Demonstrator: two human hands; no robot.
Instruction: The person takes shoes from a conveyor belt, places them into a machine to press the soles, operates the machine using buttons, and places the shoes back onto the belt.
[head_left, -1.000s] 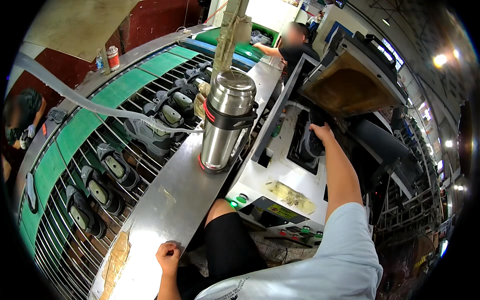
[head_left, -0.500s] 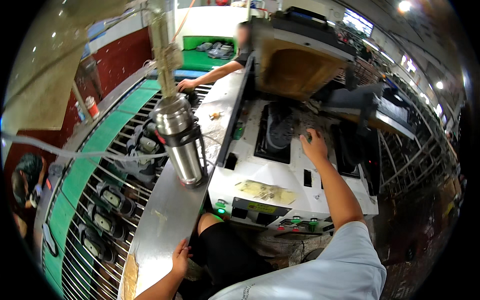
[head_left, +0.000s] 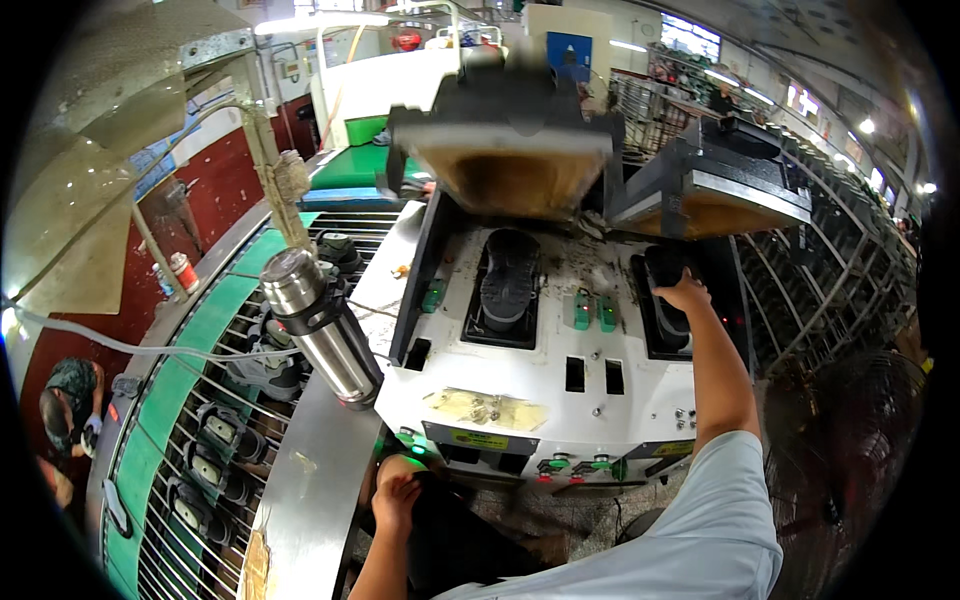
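Fingers of the right hand (head_left: 683, 295) are curled loosely over the top of a dark shoe sole (head_left: 668, 300) lying in the right-hand recess of the white press machine (head_left: 520, 400), right of centre in the frame. Contact is evident, but whether the fingers actually pinch the sole cannot be told from this angle.

The left hand (head_left: 397, 497), at lower centre, rests with bent fingers against the machine's front edge just below the green buttons (head_left: 410, 440); it appears to hold nothing, though its fingertips are partly hidden.

Recommended practice for seating the sole:
1. Press the sole flat into the recess so its outline matches the cavity, as the second sole (head_left: 508, 280) does in the left recess.
2. Keep the wrist low and clear of the raised press plate (head_left: 745, 205) directly above.
3. Withdraw the right hand fully from beneath that plate before any control is touched.
4. Keep the left hand off the buttons until then.

A steel flask (head_left: 320, 325) stands tilted on the metal ledge at left, beside the wire conveyor (head_left: 200, 470).
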